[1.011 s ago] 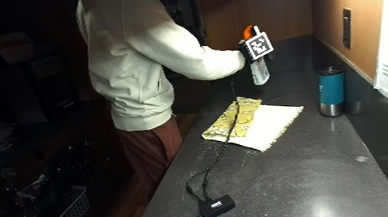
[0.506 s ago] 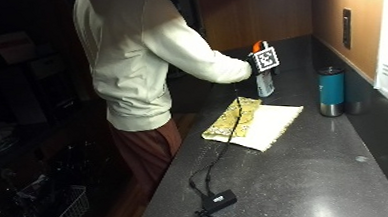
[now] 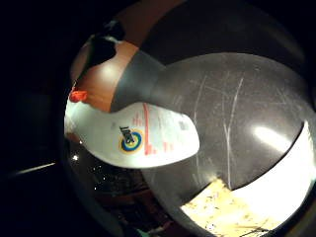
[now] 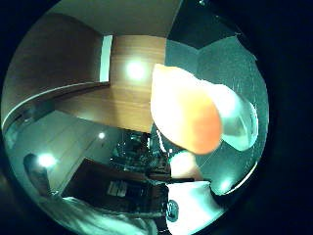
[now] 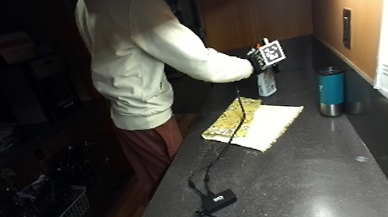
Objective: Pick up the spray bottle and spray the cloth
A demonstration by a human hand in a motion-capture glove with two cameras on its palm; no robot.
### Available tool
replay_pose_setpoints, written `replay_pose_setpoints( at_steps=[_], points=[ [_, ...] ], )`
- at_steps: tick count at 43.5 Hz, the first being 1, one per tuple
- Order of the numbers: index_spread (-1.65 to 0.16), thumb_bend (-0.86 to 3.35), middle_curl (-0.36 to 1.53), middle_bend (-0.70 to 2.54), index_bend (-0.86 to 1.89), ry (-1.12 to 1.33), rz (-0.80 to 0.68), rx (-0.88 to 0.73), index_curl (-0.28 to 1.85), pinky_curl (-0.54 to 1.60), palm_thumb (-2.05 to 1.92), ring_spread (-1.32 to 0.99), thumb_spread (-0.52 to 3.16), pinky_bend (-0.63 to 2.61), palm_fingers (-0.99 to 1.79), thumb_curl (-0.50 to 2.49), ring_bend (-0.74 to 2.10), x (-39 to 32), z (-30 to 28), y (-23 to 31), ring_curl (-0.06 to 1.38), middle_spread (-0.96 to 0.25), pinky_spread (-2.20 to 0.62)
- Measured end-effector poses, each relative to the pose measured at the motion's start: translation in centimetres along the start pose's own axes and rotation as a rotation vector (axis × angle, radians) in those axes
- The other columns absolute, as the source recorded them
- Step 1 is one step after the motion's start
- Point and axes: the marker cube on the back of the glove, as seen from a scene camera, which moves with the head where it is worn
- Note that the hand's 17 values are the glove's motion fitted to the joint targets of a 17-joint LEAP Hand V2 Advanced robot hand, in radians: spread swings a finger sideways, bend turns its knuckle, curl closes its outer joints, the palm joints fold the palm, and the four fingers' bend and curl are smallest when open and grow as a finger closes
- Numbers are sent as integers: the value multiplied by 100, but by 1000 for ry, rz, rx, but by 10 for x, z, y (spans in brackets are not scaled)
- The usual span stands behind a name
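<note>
Gloved right hand (image 5: 258,61) is wrapped around the top of the spray bottle (image 5: 267,83), up by the orange trigger head, fingers curled round the neck as far as I can make out from the outside view. Other hand isn't visible anywhere, so no idea what it's doing.

Bottle is upright at the far end of the dark counter (image 5: 323,175), just beyond the cloth (image 5: 255,122). Can't really tell if its base is sitting on the counter or hanging just above it; the little-finger-side palm view shows the white body with its label (image 3: 143,136) against the speckled countertop, with a corner of the cloth (image 3: 232,207) nearby, but the base isn't clear there either. The thumb-side palm view is mostly filled by the orange cap (image 4: 183,110), so that palm is right up against the sprayer.

Cloth is lying flat, yellow patterned part toward the person and the pale part toward the teal tumbler (image 5: 331,90), which stands apart from it near the wall.

So I'd say the grab part is basically done and the spray part isn't. Next bit needs the nozzle pointed down at the cloth and a finger on the trigger. The nozzle direction isn't readable from these shots, so aiming is the thing to sort out first.
</note>
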Motion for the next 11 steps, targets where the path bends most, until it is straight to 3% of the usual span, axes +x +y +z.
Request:
replay_pose_setpoints(
  at_steps=[3,11],
  points=[
    [-29,-5,38,23,7,54,-2,-160,31,39,64,-9,82,38,41,56,44,6,-13,26,37,-6,4],
    [-30,-4,37,20,9,42,-15,-172,27,39,62,-7,87,40,35,51,44,-5,-24,37,36,-5,8]
  ],
)
